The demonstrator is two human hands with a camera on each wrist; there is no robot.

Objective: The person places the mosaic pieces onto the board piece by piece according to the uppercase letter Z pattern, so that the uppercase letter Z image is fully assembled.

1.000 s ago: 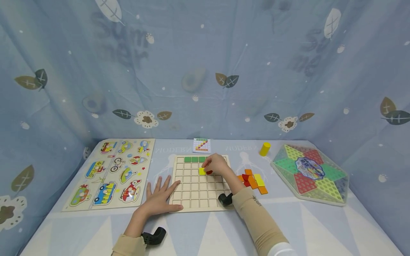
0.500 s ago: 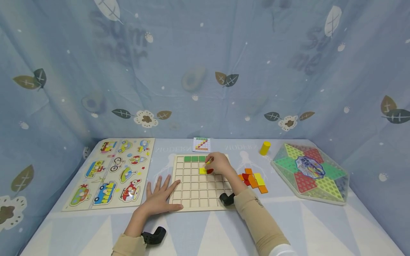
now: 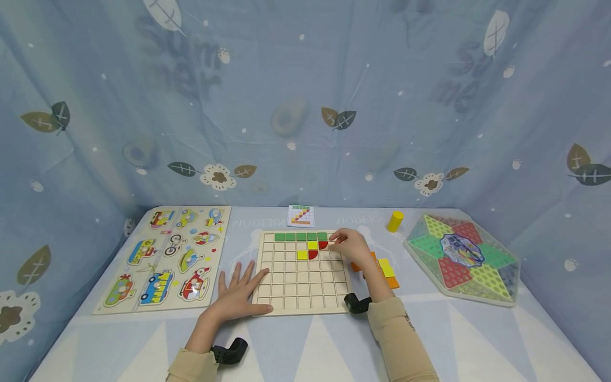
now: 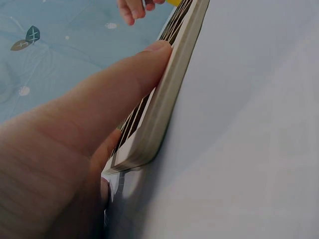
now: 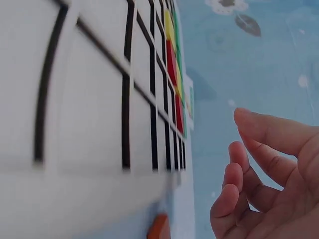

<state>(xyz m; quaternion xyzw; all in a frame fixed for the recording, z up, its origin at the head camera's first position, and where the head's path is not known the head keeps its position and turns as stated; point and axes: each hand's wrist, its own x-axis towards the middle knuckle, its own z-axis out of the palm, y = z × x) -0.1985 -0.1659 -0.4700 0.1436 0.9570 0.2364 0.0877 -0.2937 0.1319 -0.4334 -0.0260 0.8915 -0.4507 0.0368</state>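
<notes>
Currently, the right hand (image 3: 350, 246) is hovering near the upper right corner of the grid board (image 3: 291, 276), which is lying flat at the lower centre of the frame. Its fingers are bending loosely and standing partly open, and in the right wrist view they are holding nothing. The left hand (image 3: 235, 300) is resting at the left edge of the board, with fingers spreading wide and thumb touching the lower left corner; it is gripping no piece.

Along the board's top, five green tiles (image 3: 301, 237) are forming a row. Below them, two yellow tiles (image 3: 312, 245) and two red quarter-round pieces (image 3: 323, 245) are sitting in stepped pairs, the lower red one lying straight under the upper yellow one.

Right of the board, loose orange and yellow tiles (image 3: 385, 268) are lying together, the right forearm partly covering them. Above the board, a small pattern card (image 3: 300, 216) is lying. A yellow cylinder (image 3: 394, 222) is standing to its right, while a vehicle puzzle (image 3: 159, 261) is occupying the lower left and a hexagonal game board (image 3: 455, 273) the lower right.
</notes>
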